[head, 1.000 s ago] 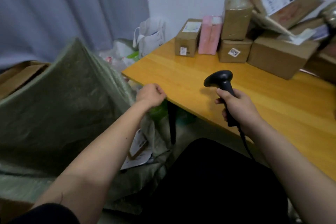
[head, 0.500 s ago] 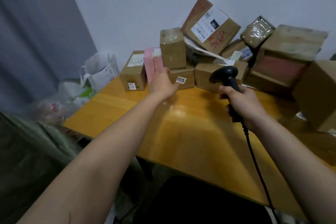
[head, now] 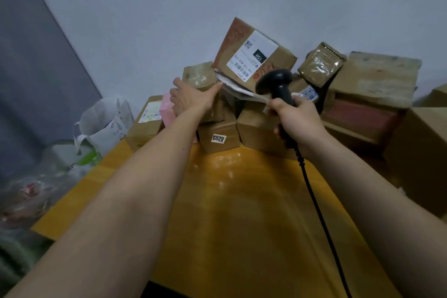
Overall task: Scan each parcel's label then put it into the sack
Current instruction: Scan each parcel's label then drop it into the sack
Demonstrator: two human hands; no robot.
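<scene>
Tilted labelled box [head: 251,55] atop parcels; white bag [head: 104,121] beside table [head: 242,213].

Parcels piled along table [head: 242,213] far edge, against wall. Labelled box [head: 251,55] tilted atop pile, centre. Tall box [head: 200,77] left of it, on box marked 6205 [head: 219,136]. Left hand [head: 191,98] on tall box. Right hand [head: 297,121] before pile, holding scanner [head: 277,87] upright, cable [head: 316,205] trailing toward viewer. Bag [head: 104,121] left, off table.
</scene>
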